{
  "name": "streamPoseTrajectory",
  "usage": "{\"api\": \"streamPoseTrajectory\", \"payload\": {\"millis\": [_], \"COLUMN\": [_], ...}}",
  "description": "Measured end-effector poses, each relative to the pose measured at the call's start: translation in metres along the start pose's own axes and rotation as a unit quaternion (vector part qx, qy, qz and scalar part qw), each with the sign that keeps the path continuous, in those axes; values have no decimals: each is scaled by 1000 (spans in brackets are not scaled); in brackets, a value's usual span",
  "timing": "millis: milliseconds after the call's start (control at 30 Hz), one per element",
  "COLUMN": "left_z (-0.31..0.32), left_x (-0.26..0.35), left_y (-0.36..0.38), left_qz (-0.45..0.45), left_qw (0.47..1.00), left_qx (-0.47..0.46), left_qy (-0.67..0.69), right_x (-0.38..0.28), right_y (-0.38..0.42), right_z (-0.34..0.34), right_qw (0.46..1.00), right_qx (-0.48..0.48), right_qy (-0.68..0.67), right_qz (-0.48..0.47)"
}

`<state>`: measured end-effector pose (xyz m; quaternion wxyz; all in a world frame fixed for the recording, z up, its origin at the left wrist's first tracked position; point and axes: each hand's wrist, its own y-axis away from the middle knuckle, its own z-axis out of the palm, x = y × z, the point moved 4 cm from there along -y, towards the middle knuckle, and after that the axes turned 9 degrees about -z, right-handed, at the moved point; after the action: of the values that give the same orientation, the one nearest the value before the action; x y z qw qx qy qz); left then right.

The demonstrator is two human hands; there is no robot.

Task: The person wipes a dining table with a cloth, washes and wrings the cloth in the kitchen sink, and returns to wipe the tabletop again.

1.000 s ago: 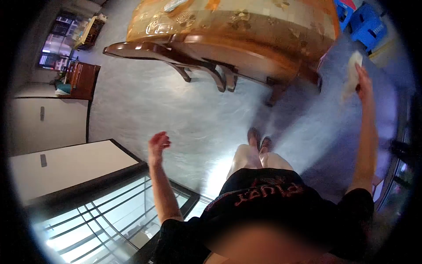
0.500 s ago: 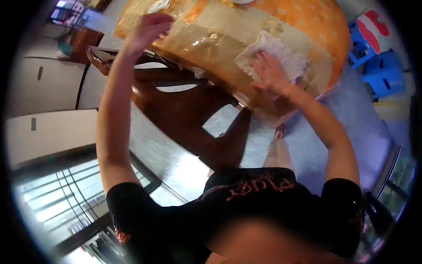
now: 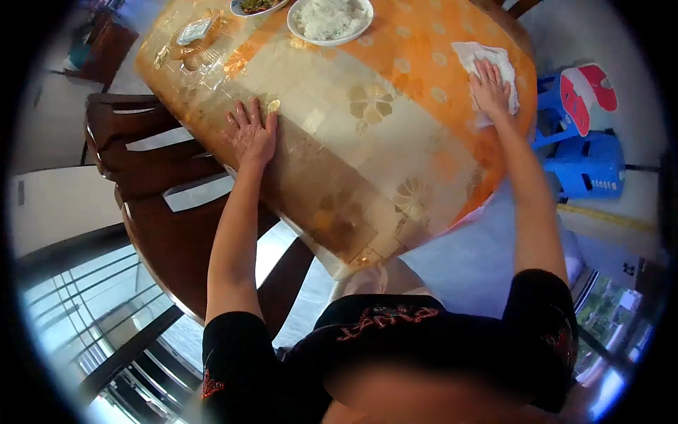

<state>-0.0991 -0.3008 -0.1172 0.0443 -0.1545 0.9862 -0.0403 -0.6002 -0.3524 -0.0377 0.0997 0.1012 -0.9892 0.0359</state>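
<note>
A white cloth (image 3: 514, 74) lies spread on the tabletop near the table's right edge. My right hand (image 3: 490, 90) rests flat on this cloth, fingers stretched out over it rather than gripped round it. Farther left, my left hand (image 3: 253, 134) is open, its fingers spread and its palm down on the patterned tablecloth (image 3: 332, 127), holding nothing. The tablecloth is orange and beige with gold flower prints and has a shiny surface.
At the far side stand a bowl of white rice (image 3: 330, 20) and a dish of food (image 3: 256, 6). An amber glass-like tray (image 3: 192, 41) holds a small packet. A dark wooden chair (image 3: 159, 212) is at the left; blue stools (image 3: 586, 166) stand at the right.
My right hand and the cloth have moved right, to the table's right side. My left hand has come down from above the chair side onto the tabletop. The view now takes in more of the table.
</note>
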Motion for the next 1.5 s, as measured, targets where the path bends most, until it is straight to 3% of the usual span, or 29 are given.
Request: {"api": "streamPoseTrajectory", "payload": {"millis": [33,100,133,167,267,333,433,500,567,633,700,833,933,1067,1200,1267,1367,1433,1500], "left_z": [7,-36,-29,-12,-28,-39,-38,-54,-57,-61,-62,-66,-66,-57,-61,-59,-58,-51,-49], "left_x": [14,28,28,20,20,26,21,26,27,31,36,34,37,32,31,29,26,23,25], "left_y": [1,15,9,6,14,14,20,21,24,21,18,17,15,18,21,21,23,22,20], "left_qz": [1,-56,-29,-1,-22,-39,-24,-36,-34,-37,-41,-33,-22,-24,-20,-21,-18,-22,-32], "left_qw": [1000,998,999,1000,998,997,999,999,998,998,998,998,998,998,999,999,999,999,999], "left_qx": [6,-33,-14,1,-44,-57,-25,-41,-36,-46,-39,-32,-32,-36,-16,-1,9,14,9], "left_qy": [-14,0,-12,-29,-34,-19,-3,5,34,32,41,39,51,39,24,31,39,24,15], "right_x": [27,-26,-65,-114,-231,-223,-141,-94,-79,-79,-88,-123,-85,69,177,265,216,233,122], "right_y": [-14,-32,-20,4,96,116,53,-29,-116,-191,-263,-397,-445,-430,-334,-311,-190,-147,-83], "right_z": [18,32,26,10,-29,-44,-19,-3,-3,4,26,60,76,85,85,166,83,143,65], "right_qw": [996,991,989,987,931,868,846,877,912,927,900,858,867,981,985,979,967,998,991], "right_qx": [-66,-26,1,13,1,4,45,50,-41,-22,108,272,263,60,-16,130,-46,51,92], "right_qy": [28,-82,-124,-159,-197,-209,-151,-118,-148,-72,-47,-157,-223,-159,-146,-154,-126,37,-85], "right_qz": [49,100,81,19,-309,-450,-510,-463,-381,-367,-419,-406,-359,-89,93,-37,218,0,43]}}
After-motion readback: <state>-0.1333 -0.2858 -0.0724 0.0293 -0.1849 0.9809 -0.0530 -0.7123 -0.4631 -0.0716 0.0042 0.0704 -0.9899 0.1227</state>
